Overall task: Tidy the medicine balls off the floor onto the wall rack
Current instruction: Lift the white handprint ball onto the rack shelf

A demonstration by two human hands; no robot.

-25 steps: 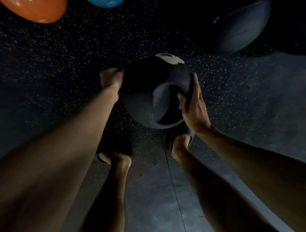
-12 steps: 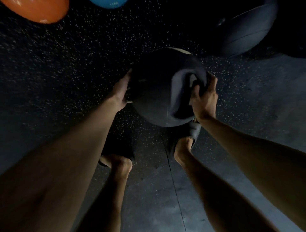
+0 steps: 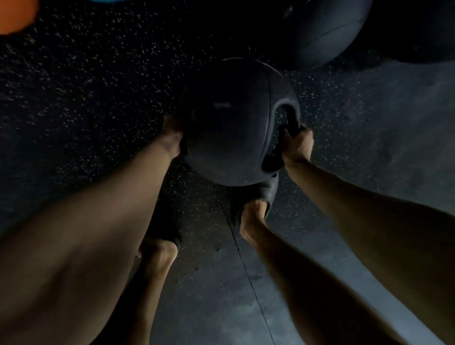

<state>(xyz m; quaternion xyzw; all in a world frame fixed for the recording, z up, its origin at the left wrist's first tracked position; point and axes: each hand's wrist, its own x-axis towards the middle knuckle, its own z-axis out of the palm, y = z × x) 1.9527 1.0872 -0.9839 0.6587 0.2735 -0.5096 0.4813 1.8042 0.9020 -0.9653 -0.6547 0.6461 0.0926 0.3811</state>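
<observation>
A black medicine ball with built-in handles [image 3: 229, 128] sits in the middle of the view, over the speckled floor. My right hand [image 3: 296, 145] grips the handle on its right side, fingers curled round the bar. My left hand [image 3: 173, 138] is on the ball's left side, where the fingers go out of sight behind the ball. Whether the ball touches the floor is hard to tell in the dim light.
A larger dark ball [image 3: 325, 32] lies at the top right, an orange ball [image 3: 14, 17] at the top left and a blue ball's edge [image 3: 108, 1] at the top. My two feet in dark sandals [image 3: 256, 197] stand just behind the ball.
The ball has turned, so its pale label is out of sight and the right handle stands out. My right hand went from flat on the ball to gripping that handle.
</observation>
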